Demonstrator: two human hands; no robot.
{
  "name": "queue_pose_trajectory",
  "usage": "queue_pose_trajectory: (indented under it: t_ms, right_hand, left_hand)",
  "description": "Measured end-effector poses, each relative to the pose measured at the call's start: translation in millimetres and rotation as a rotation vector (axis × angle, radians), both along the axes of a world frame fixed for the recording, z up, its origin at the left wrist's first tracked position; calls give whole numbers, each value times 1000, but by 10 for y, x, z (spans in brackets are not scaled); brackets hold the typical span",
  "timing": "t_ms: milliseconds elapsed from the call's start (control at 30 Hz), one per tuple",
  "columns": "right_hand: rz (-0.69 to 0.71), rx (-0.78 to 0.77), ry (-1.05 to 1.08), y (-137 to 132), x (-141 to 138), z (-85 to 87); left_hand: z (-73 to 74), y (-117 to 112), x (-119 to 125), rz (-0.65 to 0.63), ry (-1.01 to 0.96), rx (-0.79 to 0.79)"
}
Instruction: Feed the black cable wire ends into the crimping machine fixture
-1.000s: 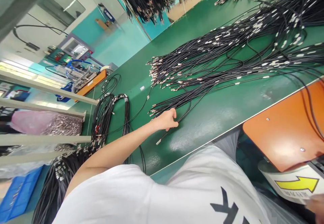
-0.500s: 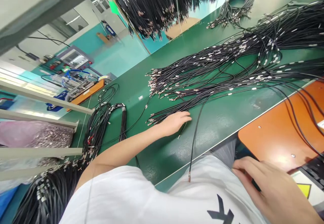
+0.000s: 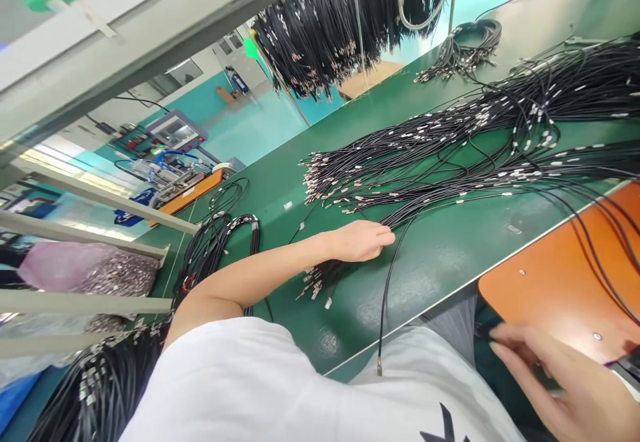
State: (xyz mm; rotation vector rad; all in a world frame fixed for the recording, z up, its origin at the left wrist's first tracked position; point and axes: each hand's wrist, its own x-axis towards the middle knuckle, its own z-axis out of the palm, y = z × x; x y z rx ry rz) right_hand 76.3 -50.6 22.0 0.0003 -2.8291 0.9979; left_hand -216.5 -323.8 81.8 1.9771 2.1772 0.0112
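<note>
My left hand (image 3: 363, 240) reaches across the green tabletop, its fingers wrapped around a bundle of thin black cables (image 3: 417, 203). Below my wrist, the bundle's connector ends (image 3: 316, 282) fan out, with small white and coppery tips. One single black cable (image 3: 387, 289) hangs apart from the bundle over the table's front edge, its metal tip against my white shirt. My right hand (image 3: 560, 379) is off the table at the lower right, beside an orange seat. Its thumb and forefinger come together in a pinch; whatever may be between them is too small and blurred to name.
A larger pile of black cables (image 3: 440, 125) lies behind the held bundle. A coiled cable (image 3: 470, 45) is at the back, and more bundles (image 3: 205, 255) lie left. Cables hang from a rack (image 3: 335, 35). Shelf bars (image 3: 85, 302) stand left; the orange seat (image 3: 565, 262) is right.
My left hand has closed around the front cable bundle, and its ends have swung nearer the table's front edge. My right hand has moved slightly right and down in view. The view has shifted.
</note>
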Motion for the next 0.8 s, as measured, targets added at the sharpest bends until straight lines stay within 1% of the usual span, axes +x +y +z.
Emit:
queue_pose_trajectory:
  t_ms: [67, 100, 133, 167, 233, 267, 333, 367, 433, 500, 567, 600, 633, 667, 700, 733, 800]
  right_hand:
    - [-53, -57, -55, -67, -256, 102]
    - [-55, -88, -35, -141, -422, 180]
    - [-62, -109, -4, -237, -601, 263]
    - [-51, -121, 19, -346, -781, 338]
    - [-48, -159, 60, -563, -1098, 421]
    - [-50, -197, 58, -648, -1216, 419]
    - [-65, -257, 64, -739, -1354, 335]
    - [-83, -266, 75, -743, -1377, 267]
    - [-77, -260, 74, -692, -1361, 123]
    - [-34, -251, 40, -611, -1314, 20]
    - [9, -277, -2, -551, -1283, -22]
    - [16, -304, -15, -536, -1276, -23]
    - [23, -329, -23, -529, -1270, -13]
    - [29, -341, -30, -526, -1260, 4]
    - [34, -332, -38, -522, -1239, 28]
    - [44, -301, -55, -511, -1202, 59]
    - [86, -196, -114, -445, -1077, 143]
  left_hand:
    - [200, 149, 66, 58, -169, 97]
    - [275, 235, 92, 76, -266, 140]
    - [323, 321, 111, 91, -357, 168]
    - [341, 398, 127, 105, -437, 176]
    - [286, 496, 152, 174, -565, 157]
    - [222, 503, 166, 226, -604, 148]
    - [47, 421, 203, 345, -616, 164]
    - [-53, 336, 228, 406, -581, 184]
    - [-256, 115, 300, 565, -439, 202]
    - [-444, -102, 396, 774, -207, 108]
    - [-583, -247, 482, 859, -134, 28]
    - [-621, -285, 502, 866, -141, 2]
    - [-631, -303, 496, 856, -155, -12]
    - [-609, -309, 460, 844, -162, -26]
    - [-555, -308, 392, 831, -163, -36]
    - [-471, -306, 295, 815, -161, -42]
    - [-245, -314, 34, 777, -152, -42]
